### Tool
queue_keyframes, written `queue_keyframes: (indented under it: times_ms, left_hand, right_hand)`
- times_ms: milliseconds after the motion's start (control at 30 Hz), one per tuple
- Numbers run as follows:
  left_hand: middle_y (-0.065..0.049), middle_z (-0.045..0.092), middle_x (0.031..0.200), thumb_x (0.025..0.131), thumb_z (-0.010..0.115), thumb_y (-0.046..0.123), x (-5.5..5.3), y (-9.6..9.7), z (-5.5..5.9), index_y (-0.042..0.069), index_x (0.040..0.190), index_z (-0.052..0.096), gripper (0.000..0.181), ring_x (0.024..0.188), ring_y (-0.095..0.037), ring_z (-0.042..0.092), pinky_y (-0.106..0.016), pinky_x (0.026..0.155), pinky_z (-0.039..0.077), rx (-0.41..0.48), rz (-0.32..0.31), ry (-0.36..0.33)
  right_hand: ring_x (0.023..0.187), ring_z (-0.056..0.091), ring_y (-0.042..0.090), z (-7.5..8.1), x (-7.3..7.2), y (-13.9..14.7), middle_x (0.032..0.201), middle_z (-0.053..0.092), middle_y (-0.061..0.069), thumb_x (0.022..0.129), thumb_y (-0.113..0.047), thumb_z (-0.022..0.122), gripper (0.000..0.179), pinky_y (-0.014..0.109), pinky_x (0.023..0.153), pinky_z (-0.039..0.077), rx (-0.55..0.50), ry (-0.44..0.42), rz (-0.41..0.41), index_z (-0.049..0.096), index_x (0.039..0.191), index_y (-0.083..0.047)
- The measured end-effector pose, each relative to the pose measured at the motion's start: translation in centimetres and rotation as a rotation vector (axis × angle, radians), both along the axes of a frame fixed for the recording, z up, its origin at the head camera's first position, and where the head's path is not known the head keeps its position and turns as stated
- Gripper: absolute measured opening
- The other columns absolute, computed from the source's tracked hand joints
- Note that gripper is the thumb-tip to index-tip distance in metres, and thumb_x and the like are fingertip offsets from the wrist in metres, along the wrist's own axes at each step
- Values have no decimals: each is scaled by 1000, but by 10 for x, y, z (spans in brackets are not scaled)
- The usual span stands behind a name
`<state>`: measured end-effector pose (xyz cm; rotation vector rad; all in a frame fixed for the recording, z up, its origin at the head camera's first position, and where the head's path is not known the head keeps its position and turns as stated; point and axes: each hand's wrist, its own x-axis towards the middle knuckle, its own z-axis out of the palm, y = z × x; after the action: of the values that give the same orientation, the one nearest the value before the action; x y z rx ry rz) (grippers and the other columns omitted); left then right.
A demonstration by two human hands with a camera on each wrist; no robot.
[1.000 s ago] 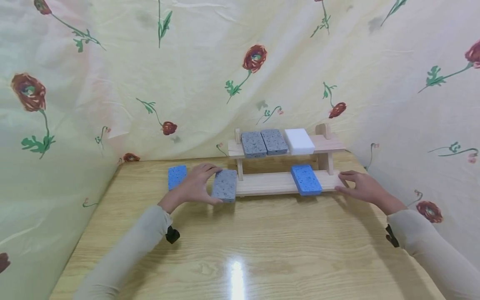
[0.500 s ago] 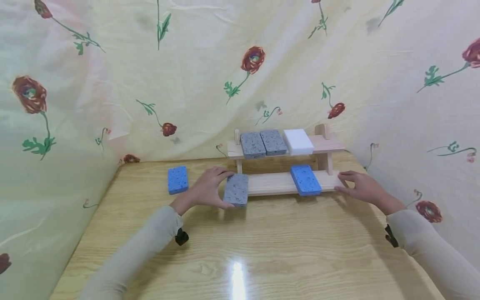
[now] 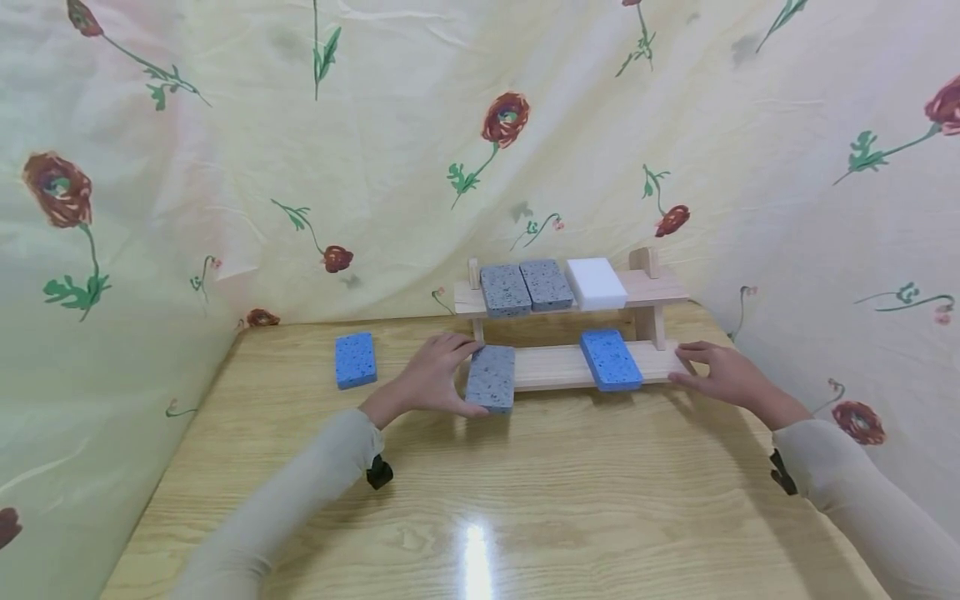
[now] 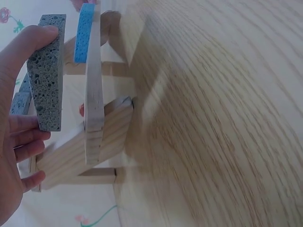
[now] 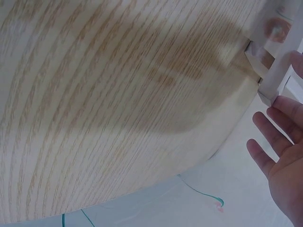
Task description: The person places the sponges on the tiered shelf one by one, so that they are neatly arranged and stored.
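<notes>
1. Since half a second ago, we find that the left hand (image 3: 431,379) and the grey block (image 3: 491,379) have shifted rightward in the frame, now at the left end of the shelf's lower board (image 3: 547,369); the right hand (image 3: 723,375) has stayed in place.
2. Left grip: we record it spread to the width of the grey block, thumb on the near edge and fingertips on the far edge, holding it.
3. Grey block location: centre of the head view. We see in the left wrist view a gap between it and the lower board, so it is held clear of the wood.
4. Right grip: we observe thumb and fingers bent about the right end of the lower board, right of centre in the frame.
5. On the lower board, right of centre, we note a blue block (image 3: 611,360) lying slantwise.
6. On the upper board (image 3: 657,286) we list, left to right, two grey speckled blocks (image 3: 506,290) side by side and a white block (image 3: 596,283).
7. Left of centre, we note a second blue block (image 3: 356,361) flat on the bench (image 3: 420,508), well apart from the shelf.
8. Behind, we record a floral cloth (image 3: 390,167) across the upper frame.
</notes>
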<state>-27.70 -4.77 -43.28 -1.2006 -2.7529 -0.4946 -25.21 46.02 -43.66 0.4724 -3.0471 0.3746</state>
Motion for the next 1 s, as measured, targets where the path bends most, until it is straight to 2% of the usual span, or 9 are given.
queue_keyframes:
  times_ms: [233,433,567,800,1000]
  left_hand:
    - [-11,50,151,66,83,67,-2,12,-3,10,154,43,113,140,-29,46,-50,120,33,10,2,17]
    - [-12,51,151,67,83,67,-2,24,-6,9,154,44,112,140,-31,44,-53,119,33,7,7,36]
    - [-11,51,150,66,83,67,-2,32,-7,8,154,44,112,140,-30,45,-54,120,32,16,7,40]
    - [-11,50,150,67,83,67,-3,46,-10,9,155,43,113,140,-30,45,-55,119,32,26,13,43]
    - [-9,50,151,66,83,69,-3,58,-14,9,155,43,114,139,-27,46,-52,120,32,20,22,54]
  right_hand:
    - [123,57,54,0,1,0,138,56,36,95,-41,69,67,64,97,49,10,-8,-8,59,134,13]
    - [123,55,56,2,3,-1,140,54,37,95,-44,69,70,65,97,48,21,-29,-21,58,134,13]
    - [122,57,54,3,3,-2,140,54,36,96,-43,69,69,64,97,49,11,-27,-22,58,135,13]
    - [110,66,48,2,3,-2,139,56,35,96,-41,69,67,62,93,52,5,-10,-8,59,134,12]
    - [113,64,50,2,2,-2,138,57,35,95,-39,70,65,62,93,52,-1,5,5,59,133,13]
